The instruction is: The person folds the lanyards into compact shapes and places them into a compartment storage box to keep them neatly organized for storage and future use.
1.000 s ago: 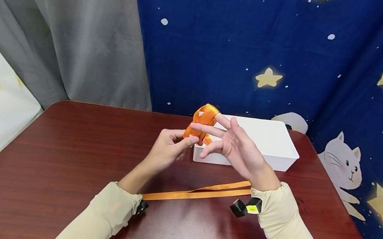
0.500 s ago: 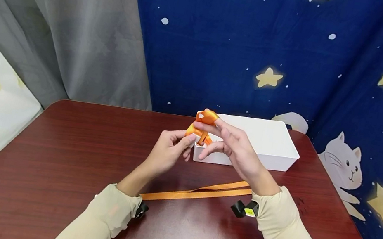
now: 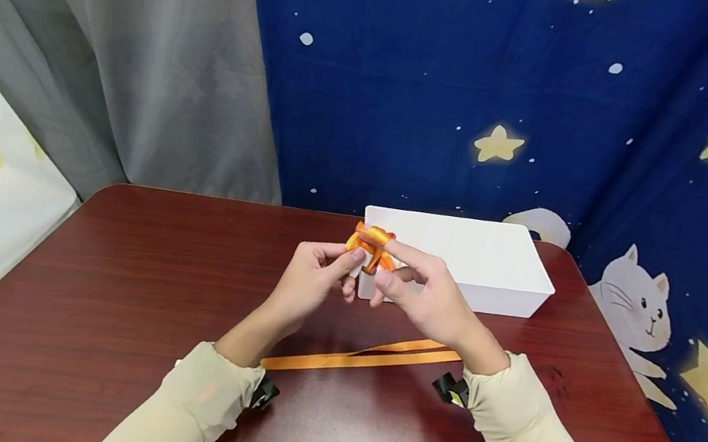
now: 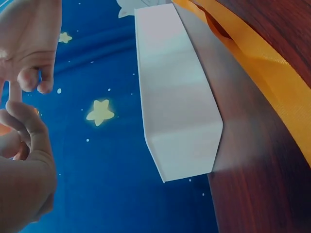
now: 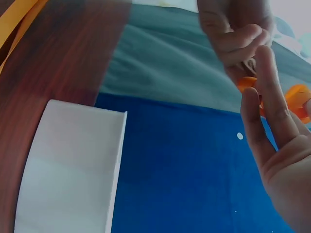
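Observation:
In the head view, a looped bunch of orange ribbon (image 3: 375, 237) is held up between the two hands, in front of the box. My left hand (image 3: 310, 280) pinches its lower left part between thumb and fingers, where a small white piece also shows. My right hand (image 3: 432, 295) has its index finger across the top of the ribbon and its thumb below. In the right wrist view, orange loops (image 5: 297, 99) show beside the fingers of the right hand (image 5: 286, 145). The left wrist view shows both hands at its left edge, the ribbon there mostly hidden.
Behind the hands, a white rectangular box (image 3: 461, 246) stands near the table's far edge. A flat orange strap (image 3: 367, 358) lies across the table (image 3: 99, 335) between the forearms. A blue starry curtain (image 3: 416, 92) and a grey one (image 3: 179, 54) hang behind.
My right hand has come down and its spread fingers have drawn in, with the thumb nearer the ribbon. The raised ribbon loop is now lower and more compact. The left hand keeps its pinch.

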Demonstrator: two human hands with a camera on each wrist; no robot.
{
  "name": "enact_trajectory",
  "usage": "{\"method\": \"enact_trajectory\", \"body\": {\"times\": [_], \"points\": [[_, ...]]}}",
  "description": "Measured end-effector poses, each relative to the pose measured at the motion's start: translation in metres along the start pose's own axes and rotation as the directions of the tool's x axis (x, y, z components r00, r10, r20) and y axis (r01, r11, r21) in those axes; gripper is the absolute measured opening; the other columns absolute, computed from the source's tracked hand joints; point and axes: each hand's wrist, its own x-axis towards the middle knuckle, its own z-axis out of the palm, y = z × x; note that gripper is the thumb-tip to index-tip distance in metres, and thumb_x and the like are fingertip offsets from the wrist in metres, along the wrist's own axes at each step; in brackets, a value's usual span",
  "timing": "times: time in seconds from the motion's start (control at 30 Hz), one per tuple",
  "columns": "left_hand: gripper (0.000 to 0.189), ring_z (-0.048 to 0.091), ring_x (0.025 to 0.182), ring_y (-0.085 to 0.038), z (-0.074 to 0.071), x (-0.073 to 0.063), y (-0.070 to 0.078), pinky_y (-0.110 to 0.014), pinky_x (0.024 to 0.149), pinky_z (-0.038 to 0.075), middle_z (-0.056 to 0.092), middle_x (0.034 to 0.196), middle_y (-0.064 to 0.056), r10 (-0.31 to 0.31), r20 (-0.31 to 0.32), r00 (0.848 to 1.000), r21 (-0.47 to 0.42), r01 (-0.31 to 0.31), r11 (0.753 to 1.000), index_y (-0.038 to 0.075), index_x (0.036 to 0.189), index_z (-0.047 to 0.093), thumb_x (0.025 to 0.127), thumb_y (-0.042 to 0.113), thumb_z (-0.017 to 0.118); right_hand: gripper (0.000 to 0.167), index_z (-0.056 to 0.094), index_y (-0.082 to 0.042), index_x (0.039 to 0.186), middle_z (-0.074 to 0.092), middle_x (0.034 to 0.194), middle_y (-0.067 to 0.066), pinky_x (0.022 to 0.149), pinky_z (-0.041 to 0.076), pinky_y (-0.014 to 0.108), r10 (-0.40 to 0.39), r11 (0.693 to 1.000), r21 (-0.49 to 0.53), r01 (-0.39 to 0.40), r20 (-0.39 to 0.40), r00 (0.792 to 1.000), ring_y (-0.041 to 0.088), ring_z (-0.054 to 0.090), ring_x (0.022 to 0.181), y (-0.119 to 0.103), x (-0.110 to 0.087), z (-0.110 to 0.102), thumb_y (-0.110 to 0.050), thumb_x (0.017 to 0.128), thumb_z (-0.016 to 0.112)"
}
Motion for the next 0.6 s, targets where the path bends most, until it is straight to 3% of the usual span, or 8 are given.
{"method": "enact_trajectory", "body": {"times": [0.03, 0.1, 0.23, 0.4, 0.6], "points": [[0.027, 0.057, 0.053, -0.015, -0.001, 0.000, 0.000, -0.027, 0.063, 0.055, 0.060, 0.063, -0.005, -0.017, 0.009, 1.000, -0.011, 0.017, 1.000, -0.007, 0.105, 0.070, 0.100, 0.019, 0.061, 0.061, 0.054, -0.002, 0.141, 0.071, 0.094, 0.009, 0.070, 0.058, 0.034, -0.012, 0.999, -0.040, 0.012, 0.000, 1.000, 0.023, 0.070, 0.071, 0.001, -0.001, 0.000, -0.044, 0.097, 0.062], [0.028, 0.057, 0.054, -0.014, -0.002, 0.000, 0.000, -0.026, 0.064, 0.056, 0.060, 0.066, -0.005, -0.044, 0.032, 0.998, -0.038, 0.045, 0.998, -0.007, 0.109, 0.068, 0.101, 0.019, 0.060, 0.054, 0.058, -0.001, 0.135, 0.069, 0.103, 0.010, 0.066, 0.058, 0.034, -0.067, 0.992, -0.108, 0.067, 0.006, 0.998, 0.020, 0.069, 0.069, 0.003, -0.001, 0.000, -0.039, 0.098, 0.063], [0.030, 0.058, 0.057, -0.013, -0.004, 0.000, -0.002, -0.026, 0.067, 0.056, 0.059, 0.066, -0.004, -0.069, 0.074, 0.995, -0.090, 0.075, 0.993, -0.009, 0.112, 0.065, 0.102, 0.019, 0.058, 0.046, 0.062, -0.003, 0.132, 0.066, 0.118, 0.009, 0.069, 0.057, 0.031, -0.176, 0.956, -0.237, 0.176, 0.020, 0.984, 0.015, 0.067, 0.078, 0.008, -0.001, 0.000, -0.034, 0.098, 0.063], [0.032, 0.060, 0.059, -0.012, -0.006, 0.000, -0.002, -0.027, 0.069, 0.057, 0.060, 0.065, -0.003, -0.075, 0.099, 0.992, -0.127, 0.087, 0.988, -0.011, 0.110, 0.064, 0.103, 0.019, 0.056, 0.046, 0.060, -0.010, 0.137, 0.062, 0.133, 0.003, 0.074, 0.056, 0.028, -0.199, 0.904, -0.381, 0.193, 0.025, 0.980, 0.015, 0.065, 0.096, 0.013, -0.001, 0.001, -0.031, 0.097, 0.066], [0.031, 0.061, 0.062, -0.012, -0.006, -0.001, 0.000, -0.026, 0.069, 0.057, 0.068, 0.078, -0.004, -0.086, 0.133, 0.987, -0.207, 0.113, 0.972, -0.014, 0.116, 0.061, 0.104, 0.014, 0.052, 0.048, 0.062, -0.014, 0.136, 0.060, 0.135, 0.000, 0.069, 0.055, 0.024, -0.209, 0.833, -0.515, 0.200, 0.042, 0.977, 0.008, 0.065, 0.088, 0.014, -0.003, 0.003, -0.040, 0.096, 0.065]]}}
